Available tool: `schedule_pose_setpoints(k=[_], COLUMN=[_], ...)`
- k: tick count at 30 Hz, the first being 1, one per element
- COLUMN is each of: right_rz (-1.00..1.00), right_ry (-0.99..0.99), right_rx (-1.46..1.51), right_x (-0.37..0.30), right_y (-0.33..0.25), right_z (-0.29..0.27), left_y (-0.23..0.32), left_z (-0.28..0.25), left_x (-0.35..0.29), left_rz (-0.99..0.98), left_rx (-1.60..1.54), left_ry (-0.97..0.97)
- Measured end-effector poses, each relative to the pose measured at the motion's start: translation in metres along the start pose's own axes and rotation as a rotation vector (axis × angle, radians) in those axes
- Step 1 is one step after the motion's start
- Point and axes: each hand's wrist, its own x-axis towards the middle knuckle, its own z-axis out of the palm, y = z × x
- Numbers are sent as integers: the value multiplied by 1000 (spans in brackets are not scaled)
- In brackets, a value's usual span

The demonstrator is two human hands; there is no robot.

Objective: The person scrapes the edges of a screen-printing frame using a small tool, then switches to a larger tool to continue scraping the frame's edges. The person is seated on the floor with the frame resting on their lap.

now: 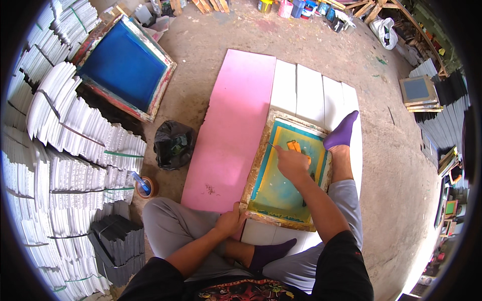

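Note:
A silk screen frame (261, 170) with worn wooden edges and blue, yellow and green mesh lies before me. My left hand (232, 220) is closed on its near left corner. Over the mesh, my right hand (293, 163) is bent inward and closed; a thin tip sticks out past its index finger, but the rest of what it holds is hidden. Just beyond those fingers shows an orange-yellow piece (293, 146), partly covered by the hand. Dark marks or bits show beside my right forearm. My purple-socked foot (342, 131) rests against the frame's far right edge.
Under the frame are white boards (309, 90) and a pink sheet (236, 120). To the left stand a black plastic bag (173, 144), a roll of brown tape (153, 187) and tall stacks of white sheets (75, 175). A larger blue screen (125, 65) leans behind them.

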Motion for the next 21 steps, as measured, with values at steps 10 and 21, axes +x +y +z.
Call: schedule_pose_setpoints(k=[10, 21], right_rz=[-127, -144], right_ry=[156, 178], right_rx=[273, 840], right_x=[13, 27], right_y=[24, 33], right_z=[39, 84], left_y=[6, 3], left_z=[-2, -3], left_x=[1, 1], left_rz=[-29, -26], left_rx=[1, -27], left_ry=[-25, 2])
